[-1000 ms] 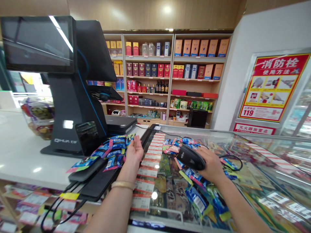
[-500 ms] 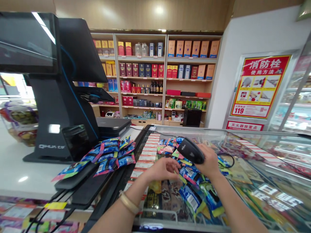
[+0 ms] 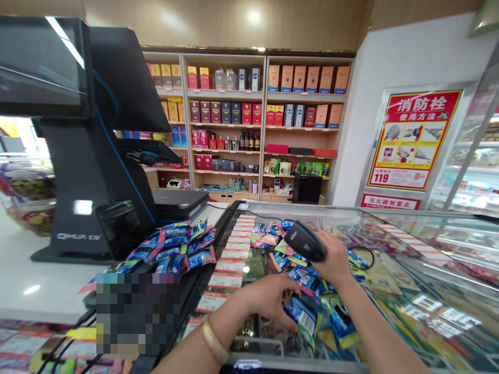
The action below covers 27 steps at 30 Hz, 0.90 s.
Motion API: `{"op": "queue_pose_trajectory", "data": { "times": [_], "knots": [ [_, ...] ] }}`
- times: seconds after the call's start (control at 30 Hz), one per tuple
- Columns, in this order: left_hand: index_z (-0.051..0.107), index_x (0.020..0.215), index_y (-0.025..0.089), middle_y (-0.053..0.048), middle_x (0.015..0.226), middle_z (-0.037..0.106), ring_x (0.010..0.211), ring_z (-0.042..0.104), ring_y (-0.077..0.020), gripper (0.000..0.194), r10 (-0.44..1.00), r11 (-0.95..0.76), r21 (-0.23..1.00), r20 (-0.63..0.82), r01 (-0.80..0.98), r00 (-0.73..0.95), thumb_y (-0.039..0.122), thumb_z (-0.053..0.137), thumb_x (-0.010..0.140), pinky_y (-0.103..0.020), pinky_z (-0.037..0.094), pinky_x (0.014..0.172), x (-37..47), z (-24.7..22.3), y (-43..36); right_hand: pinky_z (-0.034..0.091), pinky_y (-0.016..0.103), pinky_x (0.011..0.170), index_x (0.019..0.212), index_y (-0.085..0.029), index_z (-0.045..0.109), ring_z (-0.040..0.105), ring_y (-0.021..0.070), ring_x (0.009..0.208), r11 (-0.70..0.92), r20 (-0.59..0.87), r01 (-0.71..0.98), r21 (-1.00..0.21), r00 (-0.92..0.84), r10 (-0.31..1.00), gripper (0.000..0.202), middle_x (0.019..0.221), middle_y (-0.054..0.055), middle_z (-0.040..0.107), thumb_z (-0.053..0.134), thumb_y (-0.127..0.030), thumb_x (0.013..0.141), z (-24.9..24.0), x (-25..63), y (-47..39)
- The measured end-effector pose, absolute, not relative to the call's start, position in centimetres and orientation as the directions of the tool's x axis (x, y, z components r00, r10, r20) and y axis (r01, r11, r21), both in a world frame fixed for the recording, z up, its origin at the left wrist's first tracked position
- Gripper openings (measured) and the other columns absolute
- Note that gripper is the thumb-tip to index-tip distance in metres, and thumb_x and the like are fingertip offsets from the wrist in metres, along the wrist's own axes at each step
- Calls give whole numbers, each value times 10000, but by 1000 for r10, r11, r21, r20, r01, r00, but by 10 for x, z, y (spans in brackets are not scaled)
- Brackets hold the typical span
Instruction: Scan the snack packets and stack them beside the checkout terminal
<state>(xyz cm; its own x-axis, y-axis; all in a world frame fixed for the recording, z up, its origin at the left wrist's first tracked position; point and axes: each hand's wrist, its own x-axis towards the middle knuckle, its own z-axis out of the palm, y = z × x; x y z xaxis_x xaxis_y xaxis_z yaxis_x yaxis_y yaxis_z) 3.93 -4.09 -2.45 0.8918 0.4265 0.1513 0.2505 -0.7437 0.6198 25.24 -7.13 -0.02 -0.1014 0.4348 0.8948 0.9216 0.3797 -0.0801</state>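
Observation:
My right hand [image 3: 334, 257] is wrapped round a black handheld scanner [image 3: 305, 241], held above the glass-topped case. Lower and to the left, my left hand [image 3: 275, 301], with a gold bracelet [image 3: 213, 340] at its wrist, has thumb and fingers apart around the left edge of a blue snack packet [image 3: 303, 318]; a firm grip cannot be made out. More blue, pink and green packets [image 3: 306, 278] lie loosely beneath and between both hands. Another pile of similar packets [image 3: 173, 241] rests left of the case, beside the register.
A black register [image 3: 97, 171] with screens stands on the white counter [image 3: 23, 280] at left. Price labels [image 3: 230, 266] line the case's left side. Cables hang at lower left, where a patch is pixelated. Shelves [image 3: 226, 124] of boxes and bottles are behind; a red poster [image 3: 415, 140] hangs at right.
My left hand has moved down toward the front, from above the packets to the blue packet's edge. My right hand and the scanner have hardly moved. The view has shifted slightly.

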Motion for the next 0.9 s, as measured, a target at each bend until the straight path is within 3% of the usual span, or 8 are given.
{"op": "queue_pose_trajectory", "data": {
  "times": [0.17,0.3,0.43,0.57,0.9],
  "knots": [
    [561,972,184,72,668,535,587,494,-94,517,584,-436,882,127,178,802,215,816,523,-189,380,536,28,-20,-25,418,302,655,847,-194,591,569,204,731,356,901,931,-79,-86,426,137,788,51,603,529,-195,725,-1,255,-72],
    [473,929,197,28,803,610,696,613,-123,488,723,-274,961,233,-39,650,149,787,559,-223,474,653,28,-12,-15,419,301,660,841,-202,588,569,202,728,350,906,933,-83,-75,417,127,781,45,598,530,-201,728,1,255,-73],
    [422,848,216,25,833,611,729,641,-122,465,873,-342,927,374,-153,312,99,772,564,-213,490,680,27,-2,-8,418,301,645,814,-200,592,563,202,713,376,908,924,-70,-97,408,98,764,50,598,525,-221,746,5,253,-75],
    [409,829,227,36,822,604,699,635,-102,472,907,-395,900,413,-184,75,83,770,561,-167,468,617,23,1,-2,422,302,656,834,-191,615,575,205,735,420,864,906,-53,-170,475,135,782,58,609,535,-226,731,6,251,-76],
    [400,881,218,2,935,634,772,686,-137,416,858,-510,856,513,-88,20,178,714,612,-226,522,658,22,-10,6,433,311,659,839,-187,608,575,211,737,404,789,915,-14,-238,567,165,773,51,605,588,-295,717,4,248,-74]
  ]
}}
